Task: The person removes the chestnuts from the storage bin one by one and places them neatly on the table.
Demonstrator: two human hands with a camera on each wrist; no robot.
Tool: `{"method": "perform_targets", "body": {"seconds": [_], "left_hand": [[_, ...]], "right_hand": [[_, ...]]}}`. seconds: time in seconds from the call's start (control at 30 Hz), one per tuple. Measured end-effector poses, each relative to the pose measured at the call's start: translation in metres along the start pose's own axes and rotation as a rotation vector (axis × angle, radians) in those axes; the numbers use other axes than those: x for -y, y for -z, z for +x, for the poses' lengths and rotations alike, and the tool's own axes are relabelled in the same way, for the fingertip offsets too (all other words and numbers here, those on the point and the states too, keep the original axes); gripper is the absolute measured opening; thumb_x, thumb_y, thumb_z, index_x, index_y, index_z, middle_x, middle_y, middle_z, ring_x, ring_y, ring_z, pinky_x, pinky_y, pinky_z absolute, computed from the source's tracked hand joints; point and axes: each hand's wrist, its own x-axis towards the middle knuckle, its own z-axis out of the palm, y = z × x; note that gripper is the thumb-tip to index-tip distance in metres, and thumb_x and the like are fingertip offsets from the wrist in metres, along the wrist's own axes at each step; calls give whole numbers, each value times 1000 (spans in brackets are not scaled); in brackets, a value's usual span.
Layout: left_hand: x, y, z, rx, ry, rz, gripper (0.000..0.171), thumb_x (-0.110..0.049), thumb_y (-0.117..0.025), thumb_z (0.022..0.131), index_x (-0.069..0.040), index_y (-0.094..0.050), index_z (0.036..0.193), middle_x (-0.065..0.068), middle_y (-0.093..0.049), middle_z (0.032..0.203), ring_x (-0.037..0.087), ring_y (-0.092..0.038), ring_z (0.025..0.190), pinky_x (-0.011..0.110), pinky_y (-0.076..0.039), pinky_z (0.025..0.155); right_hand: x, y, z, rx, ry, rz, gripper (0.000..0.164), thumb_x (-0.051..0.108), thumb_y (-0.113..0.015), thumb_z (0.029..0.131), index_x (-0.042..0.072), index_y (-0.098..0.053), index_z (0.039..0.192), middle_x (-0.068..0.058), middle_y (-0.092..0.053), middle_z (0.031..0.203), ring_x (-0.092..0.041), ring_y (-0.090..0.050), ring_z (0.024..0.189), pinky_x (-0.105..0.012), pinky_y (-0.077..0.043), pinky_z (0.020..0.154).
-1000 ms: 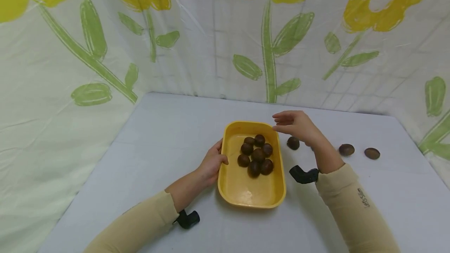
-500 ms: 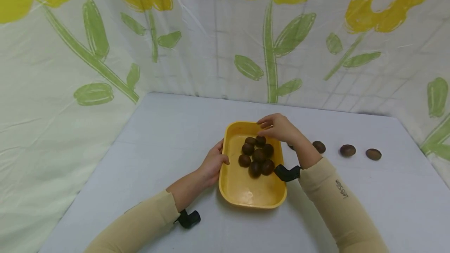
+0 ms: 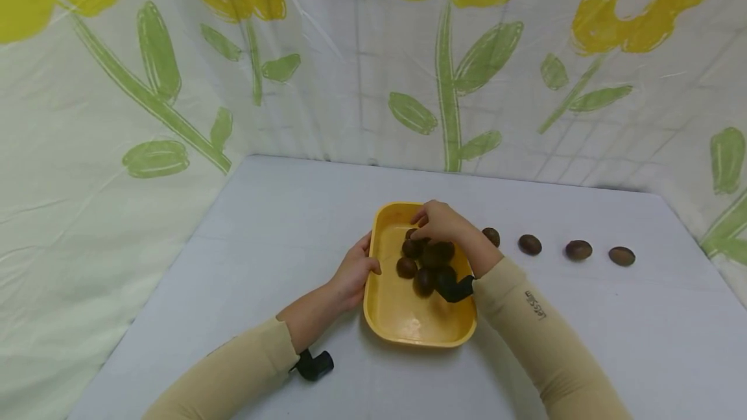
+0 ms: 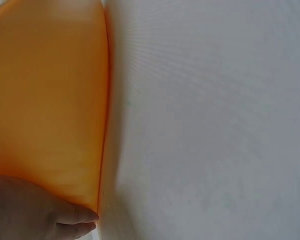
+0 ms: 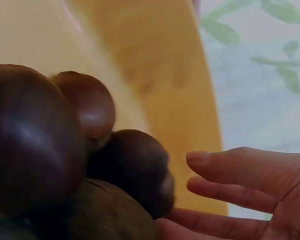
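Note:
A yellow rectangular tray (image 3: 403,319) holds several dark brown chestnuts (image 3: 406,268), bunched toward its far right part. My left hand (image 3: 353,272) grips the left side wall, its thumb over the rim. The left wrist view shows the tray's outer wall (image 4: 50,100) with fingers (image 4: 75,214) at its lower edge. My right hand (image 3: 443,224) reaches over the far right rim, above the pile. In the right wrist view its fingers are extended and parted, with lower fingertips right beside a dark chestnut (image 5: 135,160). The hand and wrist camera hide part of the pile.
A row of several chestnuts lies on the white table (image 3: 292,212), right of the tray; one chestnut (image 3: 578,250) sits midway along the right side. Behind the table hangs a white curtain (image 3: 338,83) with yellow flowers. Black wrist cameras (image 3: 315,365) jut from both sleeves.
My right hand has moved left and lower, from the tray's far right corner to over the chestnuts inside. More of the table row shows behind it. My left hand keeps its hold.

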Motion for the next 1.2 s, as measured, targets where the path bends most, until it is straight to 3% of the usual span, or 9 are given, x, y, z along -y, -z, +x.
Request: {"method": "perform_targets", "body": {"seconds": [0.23,0.5,0.87,1.03,1.2], "left_hand": [[-1,1,-1,22,-13,-10,85,17,-32,72,-8,-12,150,12,-21,154,31,-30,137,46,-29,111],[-2,0,-2,17,3,-2,83,17,-32,73,-9,-12,150,12,-21,154,30,-29,138,45,-28,112],[0,1,1,19,-4,-5,83,17,-32,74,-9,-12,150,11,-21,154,30,-28,139,45,-27,112],[0,2,0,33,-13,-13,84,17,-32,73,-8,-12,150,12,-20,155,30,-27,139,45,-26,113],[0,1,0,40,-14,-25,83,18,-31,74,-8,-12,150,12,-19,155,30,-27,139,45,-25,113]], "right_hand": [[1,-10,9,-4,63,-114,36,15,-66,82,-2,-64,113,-21,-64,113,-27,-64,92,-31,-53,74],[5,-18,18,-23,75,-137,26,13,-66,80,0,-67,103,-16,-67,104,-24,-62,89,-32,-52,79],[3,-27,26,-40,138,-149,19,6,-68,76,1,-63,94,-13,-66,92,-19,-56,74,-26,-48,66],[2,-30,27,-68,169,-155,16,3,-69,74,2,-62,88,-12,-66,88,-20,-56,77,-27,-48,70],[4,-27,23,-100,188,-128,20,4,-68,74,0,-62,93,-14,-65,92,-23,-57,84,-32,-50,76]]}}
